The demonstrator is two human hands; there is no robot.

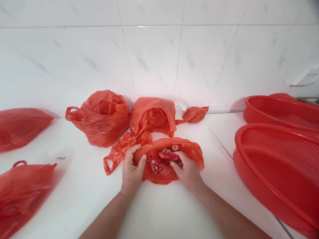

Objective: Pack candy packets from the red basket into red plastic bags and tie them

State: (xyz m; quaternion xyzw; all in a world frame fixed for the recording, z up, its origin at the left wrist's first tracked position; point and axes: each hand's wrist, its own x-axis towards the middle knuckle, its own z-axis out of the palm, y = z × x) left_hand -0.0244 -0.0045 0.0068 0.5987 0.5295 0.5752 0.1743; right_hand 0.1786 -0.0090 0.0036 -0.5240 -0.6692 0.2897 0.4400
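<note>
In front of me a red plastic bag (170, 178) lies on the white table with its mouth spread wide. Inside it are several small wrapped packets, among them a dark red packet (154, 164) with white print. My left hand (133, 169) grips the bag's left rim, thumb inside and fingers partly hidden behind the film. Reaching in from the right, my right hand (187, 170) pinches a shiny pink-red packet (168, 156) between thumb and fingers. The bag's crumpled handle part (118, 149) trails off to the left.
Behind stand two filled red bags, a left one (101, 120) and a middle one (153, 114), plus a small knotted bag (195, 114). More red bags (18, 194) lie at far left. Red plastic baskets (252, 169) occupy the right side. A tiled wall (151, 62) closes the back.
</note>
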